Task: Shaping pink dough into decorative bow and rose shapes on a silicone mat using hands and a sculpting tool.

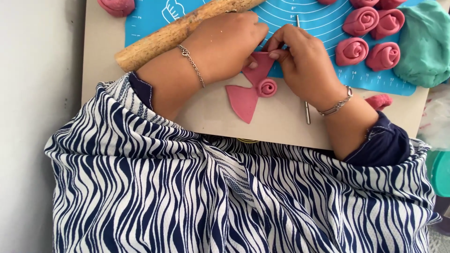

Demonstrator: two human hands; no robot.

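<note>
Seen from overhead: left hand (225, 44) and right hand (304, 63) meeting over a flat pink dough piece (259, 65), fingers of both pinching its upper edge at about 12 o'clock of the piece, thumbs pressed to its soft, matte surface. Directly at 5 o'clock of that piece, just under the right hand's fingertips and touching the dough, a small rolled pink spiral (267, 87), coiled like a rosebud. At 7 o'clock of the spiral, a second flat pink triangle (243, 102), smooth and wedge-shaped, lying free on the pale desk (281, 122).

Thin chain bracelets on both wrists; sleeves of navy-and-white wavy-striped fabric, textured like mesh, filling the lower frame.

At 11 o'clock of the left hand, partly beneath it, a rough, speckled wooden rolling pin (173, 35), lying aslant across a blue silicone mat (318, 18) printed with white curved measuring lines and ruler marks along its near edge. At 6 o'clock of the right hand, a slim metal rod (307, 110), passing under the hand and running across mat and desk.

At 2 o'clock of the right hand, a cluster of finished pink dough roses (368, 35), each a tight spiral, resting on the mat. At 3 o'clock, a large smooth lump of green dough (426, 44). Near the right wrist, a small pink scrap (378, 100); at the upper left corner, another pink dough ball (117, 6).
</note>
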